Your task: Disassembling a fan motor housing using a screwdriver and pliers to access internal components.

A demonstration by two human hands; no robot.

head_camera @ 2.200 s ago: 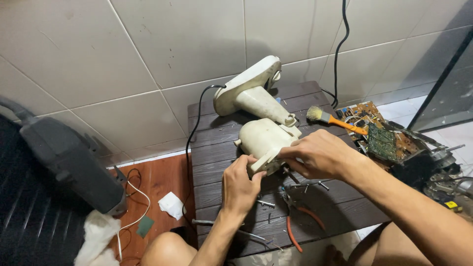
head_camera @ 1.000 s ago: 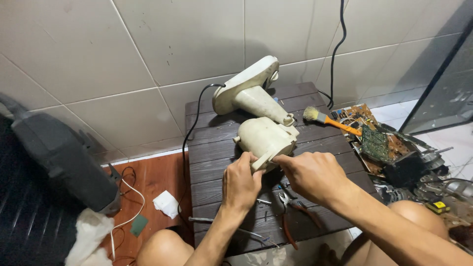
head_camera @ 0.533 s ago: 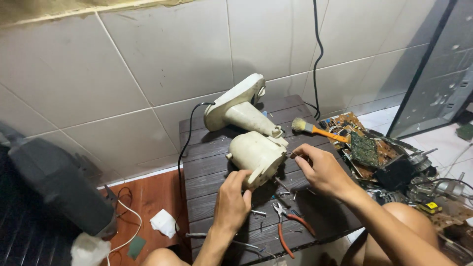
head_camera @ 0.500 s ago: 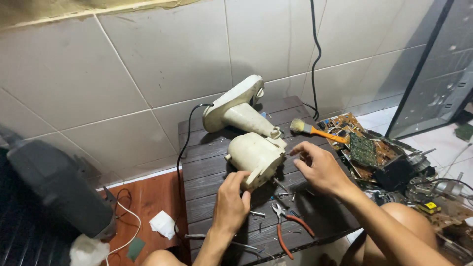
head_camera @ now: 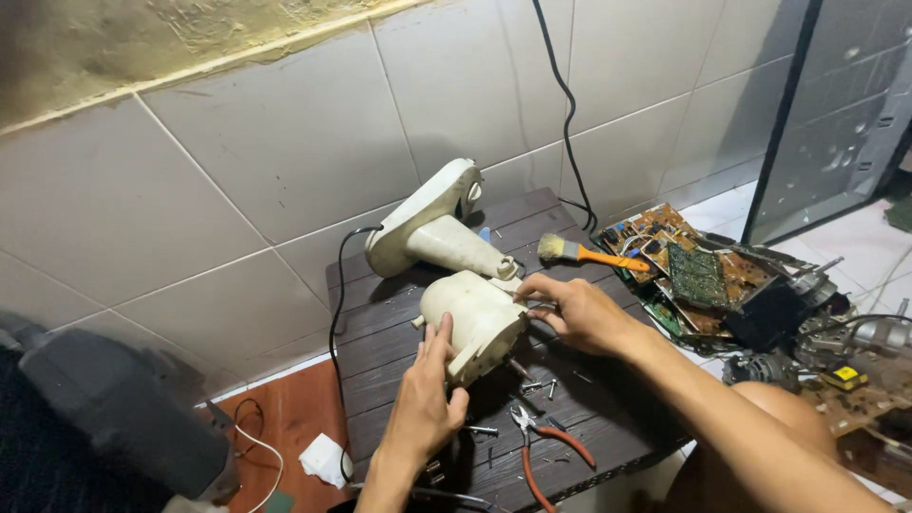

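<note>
A cream plastic motor housing (head_camera: 472, 313) stands on a low dark slatted table (head_camera: 380, 351), joined to a cream stand neck and base (head_camera: 429, 226) that leans against the tiled wall. My left hand (head_camera: 426, 404) presses flat against the housing's near side, steadying it. My right hand (head_camera: 578, 312) is at the housing's right edge, its fingertips pinched on a small part there; what they pinch is too small to tell.
Red-handled pliers (head_camera: 541, 446) and loose screws (head_camera: 532, 385) lie on the table near my hands. An orange-handled brush (head_camera: 589, 254) rests at the table's right. Circuit boards (head_camera: 698, 271) and scrap pile up on the right. A black cable (head_camera: 337, 313) runs down the left.
The view has tilted up and moved closer. My right hand has shifted from below the housing up to its right edge. My left hand has stayed on the housing.
</note>
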